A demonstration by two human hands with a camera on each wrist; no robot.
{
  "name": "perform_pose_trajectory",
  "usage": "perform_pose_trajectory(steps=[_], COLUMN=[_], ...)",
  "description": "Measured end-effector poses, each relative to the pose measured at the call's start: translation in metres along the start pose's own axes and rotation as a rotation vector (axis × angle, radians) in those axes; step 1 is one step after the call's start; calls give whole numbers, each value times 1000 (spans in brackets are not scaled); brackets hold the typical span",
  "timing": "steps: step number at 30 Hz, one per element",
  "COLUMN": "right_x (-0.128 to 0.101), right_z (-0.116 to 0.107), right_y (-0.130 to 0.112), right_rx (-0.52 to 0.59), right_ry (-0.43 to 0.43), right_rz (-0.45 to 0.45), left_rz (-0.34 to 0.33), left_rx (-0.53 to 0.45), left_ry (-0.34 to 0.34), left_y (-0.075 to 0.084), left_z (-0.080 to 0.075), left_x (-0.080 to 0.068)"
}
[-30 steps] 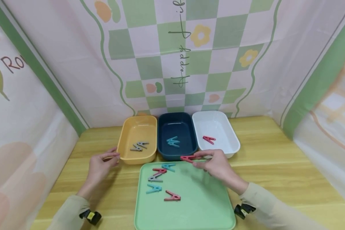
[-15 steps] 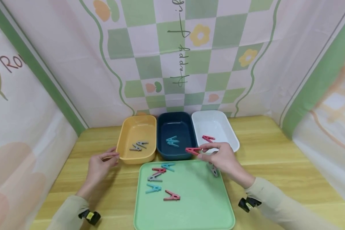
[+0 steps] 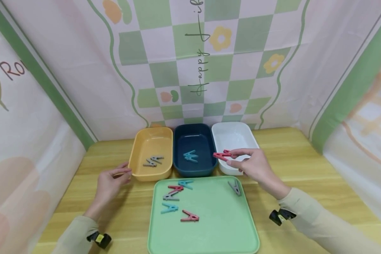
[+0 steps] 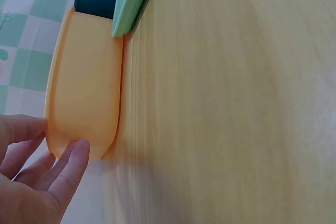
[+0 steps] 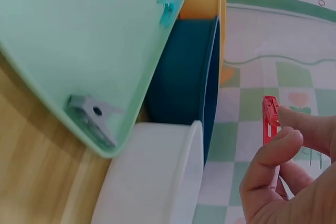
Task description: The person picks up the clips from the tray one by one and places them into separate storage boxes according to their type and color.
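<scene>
My right hand (image 3: 256, 166) pinches a red clothespin (image 3: 220, 156) between thumb and index finger, above the near part of the white bin (image 3: 233, 132). In the right wrist view the same clothespin (image 5: 270, 114) points away from the fingertips. Another red clothespin inside the white bin is mostly hidden behind the held one. With fingers fairly straight, my left hand (image 3: 109, 184) touches the near left corner of the yellow bin (image 3: 153, 134). The left wrist view shows its fingertips (image 4: 80, 150) against that bin's end wall.
Two grey clothespins (image 3: 153, 161) lie in the yellow bin, and blue ones (image 3: 190, 156) in the dark blue bin (image 3: 195, 132) between the others. A green tray (image 3: 206, 233) in front holds several red, blue and grey clothespins, including a grey clothespin (image 3: 234, 187) near its far right corner.
My right hand has carried the red clothespin away from the tray's far edge, rightward and over the white bin, uncovering the grey clothespin on the tray. The left hand stays put.
</scene>
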State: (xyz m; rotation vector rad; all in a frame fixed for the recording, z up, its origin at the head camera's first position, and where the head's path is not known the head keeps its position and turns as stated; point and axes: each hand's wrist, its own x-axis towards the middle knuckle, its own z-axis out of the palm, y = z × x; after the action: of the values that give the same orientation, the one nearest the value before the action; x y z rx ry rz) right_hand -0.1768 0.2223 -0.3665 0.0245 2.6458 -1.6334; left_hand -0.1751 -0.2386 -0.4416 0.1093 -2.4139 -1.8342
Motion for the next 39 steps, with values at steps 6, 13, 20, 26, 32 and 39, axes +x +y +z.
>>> perform_pose_trajectory(steps=[6, 13, 20, 26, 32, 39], right_x=[8, 15, 26, 40, 51, 59], right_z=[-10, -20, -27, -30, -29, -26], right_y=[1, 4, 11, 14, 13, 15], right_rx=[8, -45, -79, -113, -126, -126], right_ry=[9, 45, 66, 64, 45, 28], right_rz=[24, 9, 33, 62, 105, 128], left_rz=[-7, 4, 14, 11, 0, 10], left_rx=[0, -1, 10, 7, 13, 10], left_ry=[-2, 6, 6, 0, -3, 1], left_y=[1, 1, -1, -1, -1, -1], left_z=[0, 1, 0, 0, 0, 0], left_x=[-1, -1, -1, 0, -1, 0])
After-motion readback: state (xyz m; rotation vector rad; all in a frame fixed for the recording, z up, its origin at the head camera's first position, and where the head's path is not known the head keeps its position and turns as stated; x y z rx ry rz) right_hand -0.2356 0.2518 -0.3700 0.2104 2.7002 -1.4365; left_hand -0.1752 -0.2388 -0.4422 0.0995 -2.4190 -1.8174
